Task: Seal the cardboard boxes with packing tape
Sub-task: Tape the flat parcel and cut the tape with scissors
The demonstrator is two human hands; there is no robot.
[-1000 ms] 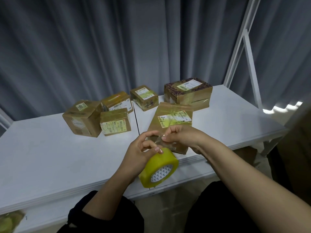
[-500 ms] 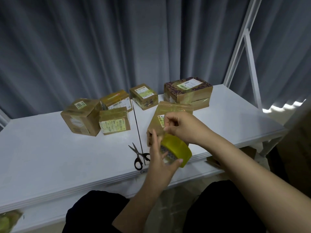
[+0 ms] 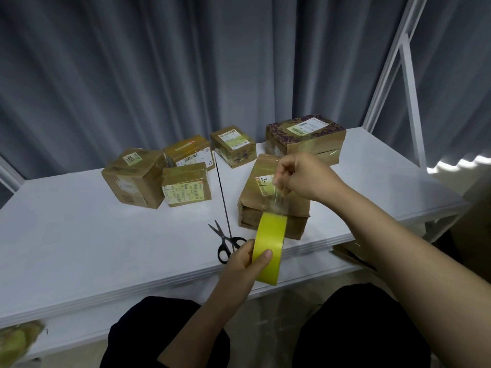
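A yellow roll of clear packing tape (image 3: 269,248) is gripped by my left hand (image 3: 245,264) at the table's front edge. My right hand (image 3: 300,176) pinches the free end of the clear tape strip (image 3: 273,197) and holds it stretched above the near cardboard box (image 3: 255,197), which lies flat with a white label marked "2". Several other taped boxes stand behind: a cube box (image 3: 132,176) at the left, a small labelled box (image 3: 186,184), and a patterned box (image 3: 305,139) at the back right.
Black-handled scissors (image 3: 225,243) lie on the white table (image 3: 106,248) just left of the roll. Grey curtains hang behind, and a white metal frame (image 3: 393,67) rises at the right. Another tape roll, blurred (image 3: 13,343), sits at the lower left.
My right hand has pulled the tape end up and away from the roll, drawing out a clear strip over the near box. My left hand turned the roll edge-on and lowered it. The scissors came into sight.
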